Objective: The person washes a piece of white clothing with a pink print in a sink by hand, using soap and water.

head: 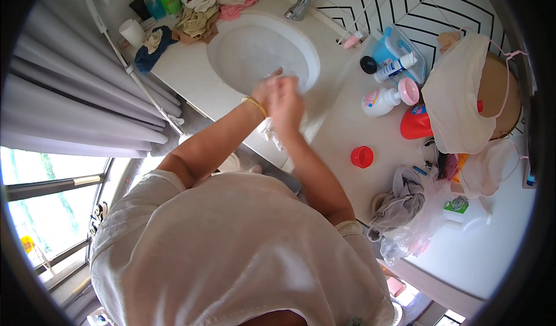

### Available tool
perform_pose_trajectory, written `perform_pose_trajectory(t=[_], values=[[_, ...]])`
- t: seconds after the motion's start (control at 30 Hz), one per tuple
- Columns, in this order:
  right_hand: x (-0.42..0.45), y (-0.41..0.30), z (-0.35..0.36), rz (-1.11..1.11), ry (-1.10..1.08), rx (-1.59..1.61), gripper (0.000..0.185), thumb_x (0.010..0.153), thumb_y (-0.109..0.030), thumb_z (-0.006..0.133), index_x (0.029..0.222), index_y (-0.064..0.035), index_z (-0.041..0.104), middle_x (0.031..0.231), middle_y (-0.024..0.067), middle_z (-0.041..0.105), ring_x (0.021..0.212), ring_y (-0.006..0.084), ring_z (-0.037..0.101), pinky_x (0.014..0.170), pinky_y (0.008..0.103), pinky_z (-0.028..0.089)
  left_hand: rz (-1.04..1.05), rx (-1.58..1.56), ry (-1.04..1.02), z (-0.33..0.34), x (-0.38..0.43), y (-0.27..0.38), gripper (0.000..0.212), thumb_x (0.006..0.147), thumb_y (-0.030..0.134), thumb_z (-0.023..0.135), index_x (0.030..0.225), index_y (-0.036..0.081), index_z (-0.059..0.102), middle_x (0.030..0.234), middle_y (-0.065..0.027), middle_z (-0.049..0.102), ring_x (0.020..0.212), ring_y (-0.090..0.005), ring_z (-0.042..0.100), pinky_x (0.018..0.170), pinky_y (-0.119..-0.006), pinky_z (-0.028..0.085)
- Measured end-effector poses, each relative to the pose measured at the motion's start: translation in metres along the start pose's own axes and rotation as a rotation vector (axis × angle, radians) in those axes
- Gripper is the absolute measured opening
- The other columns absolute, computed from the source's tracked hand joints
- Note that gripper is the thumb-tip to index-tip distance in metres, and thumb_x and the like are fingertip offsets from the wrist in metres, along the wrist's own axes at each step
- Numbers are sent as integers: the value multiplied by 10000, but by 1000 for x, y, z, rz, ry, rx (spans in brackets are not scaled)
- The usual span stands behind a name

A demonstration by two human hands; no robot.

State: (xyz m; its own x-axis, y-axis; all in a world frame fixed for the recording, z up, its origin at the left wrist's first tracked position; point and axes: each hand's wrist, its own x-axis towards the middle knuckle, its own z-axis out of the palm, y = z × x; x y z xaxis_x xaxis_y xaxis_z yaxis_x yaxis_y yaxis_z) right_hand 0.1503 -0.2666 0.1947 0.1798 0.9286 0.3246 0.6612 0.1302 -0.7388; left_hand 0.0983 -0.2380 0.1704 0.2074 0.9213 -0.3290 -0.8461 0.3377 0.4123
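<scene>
My left hand [266,92], with a yellow bracelet [255,106] at its wrist, and my right hand [286,104] are pressed together over the front rim of the white oval washbasin [265,43]. Both are blurred. A white cloth [271,134] shows just below the hands, at the counter's front edge; whether they grip part of it is hidden. Behind the basin stands a chrome faucet [301,2]. Several crumpled cloths, among them an olive one [197,23] and a pink one [239,5], lie along its left and back rim.
Right on the counter are a red cap [362,156], a white pump bottle [380,102], a red bottle [415,124], a blue plastic box [397,52] and a grey cloth [399,198]. At left, a dark blue cloth [153,50] lies near a leaning mop pole [130,69] and grey curtain [78,91].
</scene>
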Motion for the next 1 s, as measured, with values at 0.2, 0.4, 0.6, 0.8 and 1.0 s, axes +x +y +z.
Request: perform_pose_trajectory(t=[0.2,0.4,0.6,0.8,1.0], values=[[56,22,-12,140,108,-78,238,833,-334,509,795,-100,487,668,118,590,632,329,573,548,431,431,-311,534,220,26,-17,15,280,890,346,420,1005,115,528,889,-50,546,771,-202,499,590,-383,418],[-13,-13,10,-166,-5,31,226,839,-328,499,803,-105,484,680,111,591,648,340,570,576,429,432,45,-505,-273,-31,14,-22,303,869,386,452,987,118,531,788,-17,535,676,-165,496,551,-363,435],[44,11,-9,148,74,-13,246,855,-330,466,803,-91,491,687,125,588,651,344,567,580,424,430,-335,545,102,30,-19,26,305,889,374,420,1031,119,511,731,-12,528,611,-147,488,579,-229,440],[-8,-19,15,-212,-10,-2,273,854,-313,486,768,-54,481,647,151,575,606,347,565,542,417,437,758,1281,-160,-43,9,1,358,797,385,509,1029,112,517,940,-49,555,841,-179,517,650,-350,456],[33,15,-6,105,108,15,233,835,-319,512,754,-103,483,662,124,573,602,344,557,536,431,430,-16,740,-136,-8,0,21,331,850,404,468,1031,132,517,884,-42,545,831,-170,501,593,-387,434]])
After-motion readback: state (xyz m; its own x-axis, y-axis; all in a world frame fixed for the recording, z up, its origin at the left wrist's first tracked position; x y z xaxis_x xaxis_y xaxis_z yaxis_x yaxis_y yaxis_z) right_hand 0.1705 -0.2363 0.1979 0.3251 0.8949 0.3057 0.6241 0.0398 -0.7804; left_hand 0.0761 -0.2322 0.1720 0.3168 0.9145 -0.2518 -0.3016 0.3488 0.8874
